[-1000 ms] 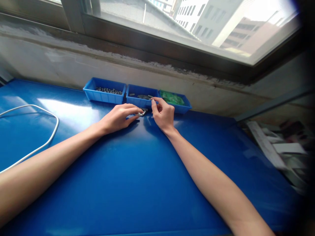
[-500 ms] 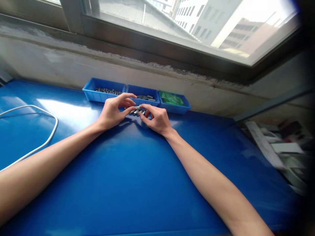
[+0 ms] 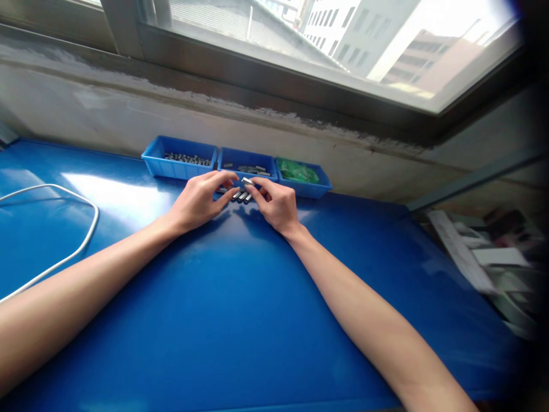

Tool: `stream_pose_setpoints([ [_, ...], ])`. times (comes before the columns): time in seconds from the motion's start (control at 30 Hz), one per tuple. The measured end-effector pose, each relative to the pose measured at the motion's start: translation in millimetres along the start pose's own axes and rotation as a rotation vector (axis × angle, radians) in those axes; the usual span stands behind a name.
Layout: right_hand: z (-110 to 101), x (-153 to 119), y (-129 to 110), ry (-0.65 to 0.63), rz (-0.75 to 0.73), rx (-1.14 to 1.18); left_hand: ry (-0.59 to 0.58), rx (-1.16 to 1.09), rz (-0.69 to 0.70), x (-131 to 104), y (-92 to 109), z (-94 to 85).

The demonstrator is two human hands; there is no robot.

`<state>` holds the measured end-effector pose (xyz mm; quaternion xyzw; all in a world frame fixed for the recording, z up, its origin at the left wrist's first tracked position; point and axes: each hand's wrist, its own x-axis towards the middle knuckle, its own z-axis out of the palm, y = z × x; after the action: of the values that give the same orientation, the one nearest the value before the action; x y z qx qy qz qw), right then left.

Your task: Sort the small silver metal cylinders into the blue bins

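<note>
Between the thumb and fingers of my right hand (image 3: 278,203) is a short silvery metal cylinder (image 3: 247,181), tilted and raised off the table. Just below it several similar metal cylinders (image 3: 242,197) lie side by side in a slanted row on the blue tabletop. My left hand (image 3: 199,197) is at the left end of that row, its thumb and index finger apart and curved. The thumb tip is close to the leftmost cylinder; whether it touches is unclear. Some pieces beneath the left fingers are partly hidden.
Behind my hands stand three blue bins: one with small metal parts (image 3: 150,157), one with metal cylinders (image 3: 227,156), one with green plastic packaging (image 3: 298,170). A white cable (image 3: 92,223) curves across the left. A wall and window frame (image 3: 257,74) rise behind the table.
My right hand has lifted one metal cylinder up from the row. The left hand's thumb and index finger have shifted slightly, and more of the row shows.
</note>
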<state>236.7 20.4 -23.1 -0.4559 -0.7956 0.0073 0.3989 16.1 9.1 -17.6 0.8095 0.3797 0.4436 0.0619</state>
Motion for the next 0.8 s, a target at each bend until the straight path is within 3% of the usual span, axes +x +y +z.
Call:
stream_pose_setpoints([
  [0.13,0.9,4.7,6.9,0.165,0.204,0.002,-0.141,0.177,0.125,-2.4,-0.1,2.7],
  [0.3,0.5,7.5,10.3,0.19,0.296,0.021,-0.249,0.242,0.155,-1.3,1.2,2.9],
  [0.5,1.1,7.6,11.2,0.107,0.311,0.1,-0.257,0.26,0.17,-0.8,1.4,2.9],
  [0.8,1.8,5.8,8.6,0.098,0.245,0.067,-0.278,0.213,0.229,-0.1,3.3,1.5],
])
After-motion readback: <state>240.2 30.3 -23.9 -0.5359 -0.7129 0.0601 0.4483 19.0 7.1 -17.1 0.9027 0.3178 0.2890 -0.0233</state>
